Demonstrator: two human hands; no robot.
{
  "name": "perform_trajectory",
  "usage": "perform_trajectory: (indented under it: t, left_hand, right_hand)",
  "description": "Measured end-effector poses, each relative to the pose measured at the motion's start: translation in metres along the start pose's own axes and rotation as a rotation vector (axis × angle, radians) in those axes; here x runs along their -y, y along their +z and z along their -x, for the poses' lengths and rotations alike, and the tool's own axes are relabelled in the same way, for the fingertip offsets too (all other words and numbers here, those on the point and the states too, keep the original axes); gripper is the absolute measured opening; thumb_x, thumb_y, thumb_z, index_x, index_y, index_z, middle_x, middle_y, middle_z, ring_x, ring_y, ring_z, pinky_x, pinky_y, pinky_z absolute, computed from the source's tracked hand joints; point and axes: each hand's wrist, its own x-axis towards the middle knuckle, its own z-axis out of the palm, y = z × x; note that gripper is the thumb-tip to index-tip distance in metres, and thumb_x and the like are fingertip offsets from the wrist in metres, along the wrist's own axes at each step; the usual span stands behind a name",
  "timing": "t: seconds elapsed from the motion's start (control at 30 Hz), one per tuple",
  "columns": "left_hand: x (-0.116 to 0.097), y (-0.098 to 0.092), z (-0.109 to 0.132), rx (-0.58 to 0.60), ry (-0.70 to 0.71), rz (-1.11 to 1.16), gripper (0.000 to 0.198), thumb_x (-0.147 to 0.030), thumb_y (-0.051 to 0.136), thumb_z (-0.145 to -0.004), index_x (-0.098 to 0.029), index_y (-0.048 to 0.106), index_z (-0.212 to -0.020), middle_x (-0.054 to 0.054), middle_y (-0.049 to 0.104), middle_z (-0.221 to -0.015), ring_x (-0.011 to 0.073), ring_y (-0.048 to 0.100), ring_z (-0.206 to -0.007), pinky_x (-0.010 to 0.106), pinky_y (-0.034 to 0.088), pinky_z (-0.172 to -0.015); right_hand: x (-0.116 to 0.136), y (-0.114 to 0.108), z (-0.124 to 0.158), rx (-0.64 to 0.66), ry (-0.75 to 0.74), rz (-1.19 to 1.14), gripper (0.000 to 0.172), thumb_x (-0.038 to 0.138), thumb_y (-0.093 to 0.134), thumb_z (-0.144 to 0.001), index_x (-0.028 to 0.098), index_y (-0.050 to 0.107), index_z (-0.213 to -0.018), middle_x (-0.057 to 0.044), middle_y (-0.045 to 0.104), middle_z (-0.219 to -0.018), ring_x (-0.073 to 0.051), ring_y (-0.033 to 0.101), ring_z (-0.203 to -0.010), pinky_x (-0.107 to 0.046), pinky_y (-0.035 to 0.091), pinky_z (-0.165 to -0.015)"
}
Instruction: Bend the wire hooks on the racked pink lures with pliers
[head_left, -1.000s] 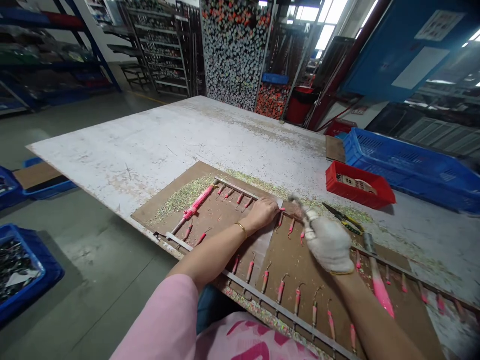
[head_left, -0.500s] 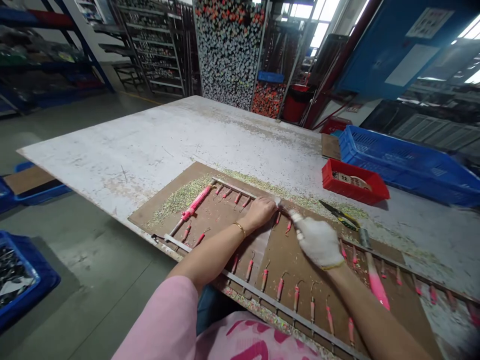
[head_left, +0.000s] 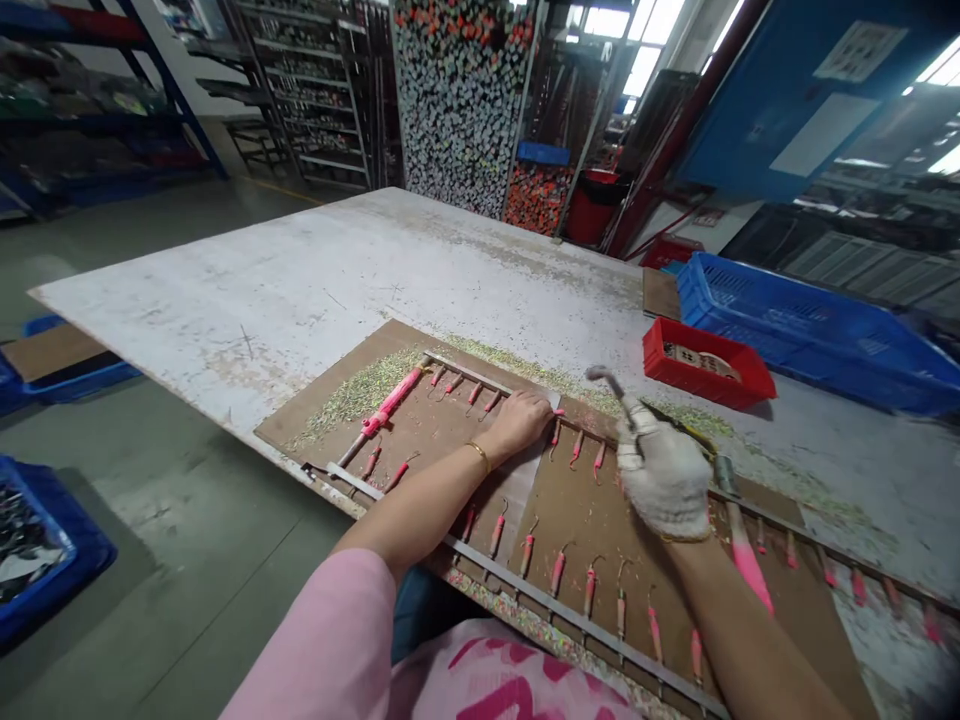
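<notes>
My bare left hand (head_left: 525,418) is closed over the far rail of a long metal rack (head_left: 592,432), with a small pink piece at its fingertips. Short pink-coated hooks (head_left: 559,573) stick out along both rails, and a thicker pink-coated bar (head_left: 394,402) crosses the left end. In a white glove, my right hand (head_left: 664,475) grips a dark metal tool (head_left: 611,385) with a bent end, raised above the far rail. Its handle is hidden in the glove. Just right of the glove lies a hammer (head_left: 750,570) with a pink-coated handle, across the rail.
Brown boards (head_left: 300,400) lie under the rack on the white table (head_left: 300,270), with flakes of paint (head_left: 367,395) scattered around. Pliers (head_left: 697,437) are partly hidden behind the glove. A red bin (head_left: 705,385) and a blue crate (head_left: 817,330) stand at the right.
My right hand has moved right and lifted the tool away from the left fingertips. The left hand stays on the rail. Another hook now shows beside the glove.
</notes>
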Motion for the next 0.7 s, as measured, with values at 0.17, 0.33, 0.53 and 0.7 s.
perform_trajectory:
  t: [0.17,0.33,0.53,0.7]
  left_hand:
    - [-0.0006,-0.0010,0.0008,0.002,-0.016,-0.003,0.025,-0.024,0.057,-0.104,-0.015,0.072,-0.086,0.010,0.075,-0.087,0.0216,0.067,-0.086,0.033,0.045,-0.084]
    - [-0.0015,-0.0009,0.0011,-0.013,-0.005,-0.007,0.030,-0.028,0.055,-0.106,-0.015,0.072,-0.085,0.010,0.074,-0.087,0.0221,0.067,-0.087,0.035,0.045,-0.087]
    - [-0.0029,-0.0029,0.0003,0.007,-0.012,-0.003,0.025,-0.024,0.056,-0.104,-0.015,0.073,-0.088,0.011,0.074,-0.088,0.0215,0.067,-0.088,0.034,0.046,-0.086]
    - [-0.0037,-0.0058,0.0004,0.015,-0.017,-0.014,0.028,-0.026,0.054,-0.106,-0.015,0.072,-0.088,0.011,0.074,-0.089,0.0222,0.067,-0.089,0.034,0.045,-0.087]
  right_hand:
    - [0.0013,0.0013,0.0019,0.233,-0.209,-0.043,0.051,0.025,0.054,-0.093,0.027,0.065,-0.143,-0.003,0.065,-0.072,-0.017,0.050,-0.061,-0.034,0.026,-0.061]
    - [0.0000,0.0038,0.0072,-0.037,0.024,-0.033,0.049,0.031,0.050,-0.099,0.019,0.063,-0.145,-0.007,0.066,-0.078,-0.020,0.054,-0.070,-0.034,0.031,-0.067]
    - [0.0002,0.0057,0.0075,0.097,-0.216,-0.045,0.050,0.025,0.056,-0.092,0.024,0.066,-0.141,-0.003,0.062,-0.071,-0.016,0.048,-0.062,-0.033,0.025,-0.062]
    - [-0.0028,0.0060,0.0057,-0.011,-0.089,-0.045,0.050,0.028,0.055,-0.094,0.021,0.065,-0.143,-0.005,0.062,-0.072,-0.018,0.050,-0.066,-0.033,0.026,-0.065]
